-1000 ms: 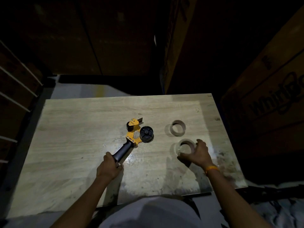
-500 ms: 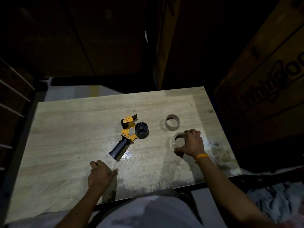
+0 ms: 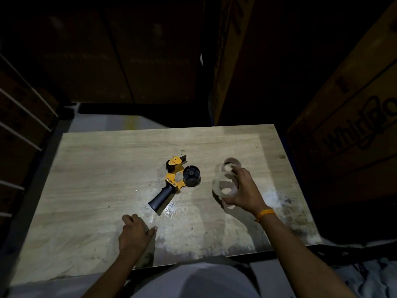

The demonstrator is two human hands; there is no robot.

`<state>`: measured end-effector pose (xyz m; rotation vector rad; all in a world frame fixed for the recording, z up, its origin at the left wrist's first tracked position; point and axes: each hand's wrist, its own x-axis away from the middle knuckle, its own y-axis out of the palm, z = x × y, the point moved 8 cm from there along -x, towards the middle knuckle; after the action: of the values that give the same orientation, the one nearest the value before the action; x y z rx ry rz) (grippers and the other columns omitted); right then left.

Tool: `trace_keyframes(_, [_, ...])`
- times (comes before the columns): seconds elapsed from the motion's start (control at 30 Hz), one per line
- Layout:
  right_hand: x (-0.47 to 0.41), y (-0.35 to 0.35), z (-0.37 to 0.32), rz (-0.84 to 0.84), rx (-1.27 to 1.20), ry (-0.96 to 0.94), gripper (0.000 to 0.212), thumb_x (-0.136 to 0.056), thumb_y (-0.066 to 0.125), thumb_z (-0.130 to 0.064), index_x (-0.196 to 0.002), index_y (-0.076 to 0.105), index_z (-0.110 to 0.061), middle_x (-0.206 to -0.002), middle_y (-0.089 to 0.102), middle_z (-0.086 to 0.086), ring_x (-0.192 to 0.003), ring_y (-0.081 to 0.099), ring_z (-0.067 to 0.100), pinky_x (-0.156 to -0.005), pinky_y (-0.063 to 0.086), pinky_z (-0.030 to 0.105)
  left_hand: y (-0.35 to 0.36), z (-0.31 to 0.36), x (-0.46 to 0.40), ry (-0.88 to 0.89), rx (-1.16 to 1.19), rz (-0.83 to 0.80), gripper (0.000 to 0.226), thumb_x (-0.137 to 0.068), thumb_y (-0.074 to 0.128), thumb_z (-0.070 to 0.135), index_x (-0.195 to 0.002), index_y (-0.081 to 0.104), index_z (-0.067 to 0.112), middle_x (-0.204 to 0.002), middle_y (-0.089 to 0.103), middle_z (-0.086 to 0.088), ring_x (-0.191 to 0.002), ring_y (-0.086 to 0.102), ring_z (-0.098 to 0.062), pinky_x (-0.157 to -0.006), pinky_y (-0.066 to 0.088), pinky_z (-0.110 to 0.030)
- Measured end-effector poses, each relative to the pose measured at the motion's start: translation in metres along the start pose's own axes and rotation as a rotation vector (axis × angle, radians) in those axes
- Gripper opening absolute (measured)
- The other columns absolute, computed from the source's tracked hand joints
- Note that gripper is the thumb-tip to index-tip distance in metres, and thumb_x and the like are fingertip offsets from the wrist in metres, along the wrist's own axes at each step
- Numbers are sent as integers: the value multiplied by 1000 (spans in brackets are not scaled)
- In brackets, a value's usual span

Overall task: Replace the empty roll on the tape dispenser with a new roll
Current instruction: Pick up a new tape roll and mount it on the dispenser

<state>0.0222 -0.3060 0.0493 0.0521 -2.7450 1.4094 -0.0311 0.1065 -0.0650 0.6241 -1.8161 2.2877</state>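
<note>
Clear new roll (image 3: 225, 184) lifted in right hand (image 3: 245, 193), right of tape dispenser (image 3: 179, 177)
Fingers grip its rim; left hand (image 3: 134, 235) loose on table below dispenser handle. Hub looks bare; next: seat roll on it

1. Both forearms are bare from elbow to wrist, with no sleeve showing on either.
2. An orange band (image 3: 265, 212) circles the wrist just behind the right hand (image 3: 245, 191).
3. The left hand (image 3: 134, 236) wears nothing: no ring, watch or glove.
4. A pale, light-coloured garment (image 3: 193, 280) covers the torso, between the two forearms.
</note>
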Motion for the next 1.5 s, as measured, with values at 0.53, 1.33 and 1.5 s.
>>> trace_keyframes(0.53, [-62,44,-83,-141,32,-171,126,-58,94,-38,-159,21,-17,-152,45,5,-137,43,26,-108,48,44,-16,10,0,-42,27,-55,70,-82,69,65,-117,46,9,-124,41,-12,-98,69,-31,-74,57,-41])
trace_keyframes(1.33, [-116,100,-113,-178,350,235,119,-67,91,-45,-147,21,7,-100,72,15,-87,72,33,-60,52,34,-46,60,-23,251,126,40,41,-86,60,61,-103,62,23,-98,63,5,-87,65,-20,-66,51,-34])
trace_keyframes(1.5, [-112,123,-103,-303,403,252,42,-100,46,-27,-141,45,-20,-110,71,9,-96,70,31,-86,47,40,-41,64,-26,228,79,-30,43,-77,66,65,-94,61,27,-91,63,7,-84,64,-18,-72,57,-36])
